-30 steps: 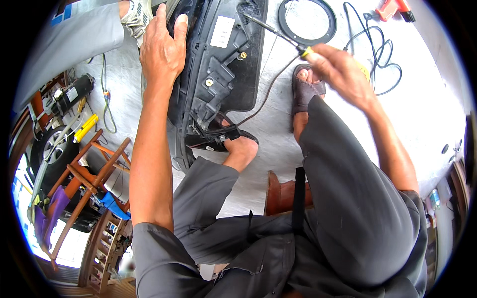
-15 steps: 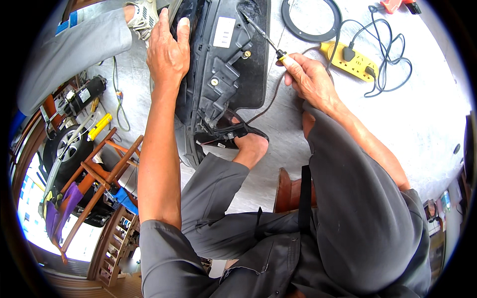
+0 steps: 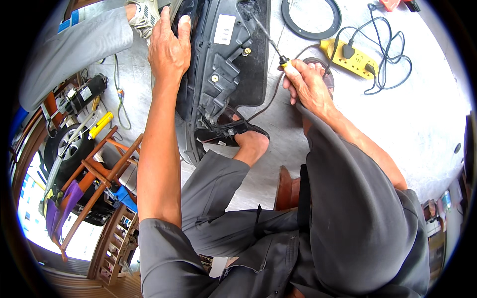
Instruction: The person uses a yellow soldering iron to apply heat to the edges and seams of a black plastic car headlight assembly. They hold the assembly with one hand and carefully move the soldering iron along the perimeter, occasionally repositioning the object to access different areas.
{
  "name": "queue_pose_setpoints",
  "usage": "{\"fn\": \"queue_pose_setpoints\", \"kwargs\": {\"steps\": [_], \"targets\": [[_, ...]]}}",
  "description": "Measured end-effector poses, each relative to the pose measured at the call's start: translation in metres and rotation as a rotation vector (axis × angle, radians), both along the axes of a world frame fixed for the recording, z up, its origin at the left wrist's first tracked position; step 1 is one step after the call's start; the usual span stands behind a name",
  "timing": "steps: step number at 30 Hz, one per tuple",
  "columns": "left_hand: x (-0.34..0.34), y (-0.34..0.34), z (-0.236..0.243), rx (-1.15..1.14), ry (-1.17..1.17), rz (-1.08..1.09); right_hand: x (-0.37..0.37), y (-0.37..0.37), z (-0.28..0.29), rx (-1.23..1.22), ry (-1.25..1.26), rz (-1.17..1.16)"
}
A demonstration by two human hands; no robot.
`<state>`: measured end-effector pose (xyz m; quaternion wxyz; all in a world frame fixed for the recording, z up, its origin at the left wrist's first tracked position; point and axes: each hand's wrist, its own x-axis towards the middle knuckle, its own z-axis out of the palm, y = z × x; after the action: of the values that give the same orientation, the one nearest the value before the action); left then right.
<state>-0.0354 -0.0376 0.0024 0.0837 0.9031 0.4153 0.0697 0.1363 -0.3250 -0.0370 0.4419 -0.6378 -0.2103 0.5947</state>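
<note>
A large black plastic housing [image 3: 226,64], which looks like a car headlight unit, stands before me, with a white label and brass-coloured fittings. My left hand [image 3: 169,48] rests along its left edge, fingers stretched out and thumb apart. My right hand [image 3: 309,82] is wrapped round the yellow handle of a soldering iron [image 3: 271,39]. Its long metal shaft slants up and left, the tip at a dark, shiny, rough patch [image 3: 247,11] near the housing's far end. Whether the tip touches the patch I cannot tell. A dark cord runs down behind the right hand.
A yellow power strip [image 3: 350,60] with black plugs and looped cord lies right, below a black ring [image 3: 311,35]. Another person's leg [image 3: 89,62] reaches in at upper left. A wooden frame [image 3: 102,181] and wheel [image 3: 67,146] stand left. My foot [image 3: 252,141] is beside the housing.
My right hand and the soldering iron have shifted slightly down and to the right. My left hand stays at the housing's edge.
</note>
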Motion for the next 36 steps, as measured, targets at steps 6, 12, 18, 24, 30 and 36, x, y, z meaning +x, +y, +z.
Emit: {"fn": "queue_pose_setpoints", "kwargs": {"steps": [6,12,18,24,30,36], "targets": [[0.000,-0.001,0.001,-0.007,0.015,-0.014,-0.008,0.015,-0.003,0.071,0.230,-0.016],[0.000,-0.001,0.002,-0.009,0.005,-0.014,-0.014,-0.001,-0.009,0.003,0.280,-0.035],[0.000,-0.001,0.003,-0.017,0.016,-0.008,-0.012,0.011,-0.005,0.055,0.252,-0.025],[0.000,0.000,0.001,0.004,0.006,-0.017,-0.011,0.002,-0.003,-0.003,0.272,0.000],[-0.001,0.001,0.001,0.012,0.003,-0.020,-0.001,0.020,0.005,0.049,0.181,-0.003],[-0.002,0.001,0.000,-0.007,0.006,-0.001,0.002,0.033,0.028,-0.073,0.212,0.015]]}}
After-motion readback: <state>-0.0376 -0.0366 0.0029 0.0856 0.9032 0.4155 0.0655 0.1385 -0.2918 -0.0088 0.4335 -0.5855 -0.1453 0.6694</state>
